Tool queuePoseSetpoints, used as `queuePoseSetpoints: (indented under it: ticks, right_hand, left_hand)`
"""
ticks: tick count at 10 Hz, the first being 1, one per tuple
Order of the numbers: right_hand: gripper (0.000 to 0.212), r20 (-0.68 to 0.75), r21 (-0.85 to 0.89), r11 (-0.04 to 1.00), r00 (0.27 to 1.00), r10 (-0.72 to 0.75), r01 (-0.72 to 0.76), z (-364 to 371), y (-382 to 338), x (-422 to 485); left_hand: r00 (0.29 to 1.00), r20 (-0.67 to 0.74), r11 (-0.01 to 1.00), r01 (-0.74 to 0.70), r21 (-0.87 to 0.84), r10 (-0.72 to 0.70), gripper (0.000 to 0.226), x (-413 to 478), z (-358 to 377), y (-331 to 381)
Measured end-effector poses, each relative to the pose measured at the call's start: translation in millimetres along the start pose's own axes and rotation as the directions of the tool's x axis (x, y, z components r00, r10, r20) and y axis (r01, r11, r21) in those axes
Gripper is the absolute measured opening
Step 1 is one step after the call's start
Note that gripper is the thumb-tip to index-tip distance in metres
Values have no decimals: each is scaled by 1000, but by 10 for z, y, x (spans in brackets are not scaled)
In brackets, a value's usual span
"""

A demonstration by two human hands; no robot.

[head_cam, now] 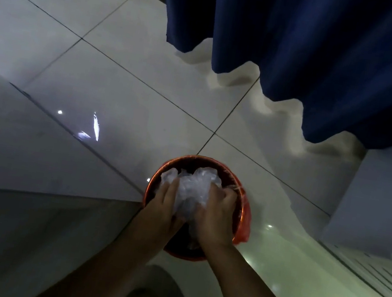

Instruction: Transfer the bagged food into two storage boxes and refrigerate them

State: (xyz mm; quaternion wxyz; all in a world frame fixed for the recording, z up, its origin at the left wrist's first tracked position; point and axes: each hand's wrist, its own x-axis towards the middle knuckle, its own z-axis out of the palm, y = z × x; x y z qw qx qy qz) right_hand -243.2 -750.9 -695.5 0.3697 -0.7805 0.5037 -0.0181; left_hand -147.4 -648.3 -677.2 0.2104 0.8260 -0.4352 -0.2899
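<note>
Bag clenched in curled left grip and right grip; all inside orange bin.

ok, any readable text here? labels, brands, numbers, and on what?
None readable.
The clear plastic bag gripped by the left hand and right hand, the orange-lined bin, the blue curtain and the white unit at right show no print; the frame is dim and soft.

Dim, bluish, underexposed throughout. Small white glare spots on the glossy floor beyond and left of the left hand; fainter specks right of the right hand. Soft shadow under the curtain hem beyond both. Tile lines bent toward the edges; soft focus overall.
</note>
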Motion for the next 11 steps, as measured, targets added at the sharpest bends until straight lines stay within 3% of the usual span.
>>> queuePoseSetpoints:
  ticks: [1,2,3,4,6,7,8,9,10,11]
  right_hand:
    - [81,163,97,995,986,-32,16,274,151,65]
    - [84,238,66,994,966,-98,85,404,311,137]
    - [80,360,-278,919,917,-172,281,433,441,171]
    - [78,468,-497,772,872,-146,396,440,449,228]
    - [70,600,-486,810,799,37,328,496,326,491]
    - [62,623,-431,870,776,97,238,355,210,594]
    - [43,563,-482,798,826,-33,361,140,161,498]
    - [34,487,-538,744,866,-110,397,-134,92,331]
    - [30,367,-575,728,913,-177,373,-541,-65,169]
    - [28,348,-593,730,926,-149,340,-1028,-253,-82]
  left_hand:
    - [992,109,979,-87,183,67,80,174,168,-246]
    - [973,203,917,-180,357,111,68,266,282,-344]
    - [935,338,846,-264,463,106,58,324,333,-385]
    - [881,473,817,-292,498,27,59,431,398,-395]
    - [789,601,793,-280,542,-132,57,766,569,-497]
    - [804,581,768,-290,571,-128,56,808,605,-518]
    - [863,496,742,-269,614,-98,56,731,536,-471]
    - [917,383,775,-158,611,-115,59,558,329,-281]
    - [957,278,791,-106,602,-83,56,372,-25,53]
    - [971,222,793,-64,606,-92,47,125,-428,431]
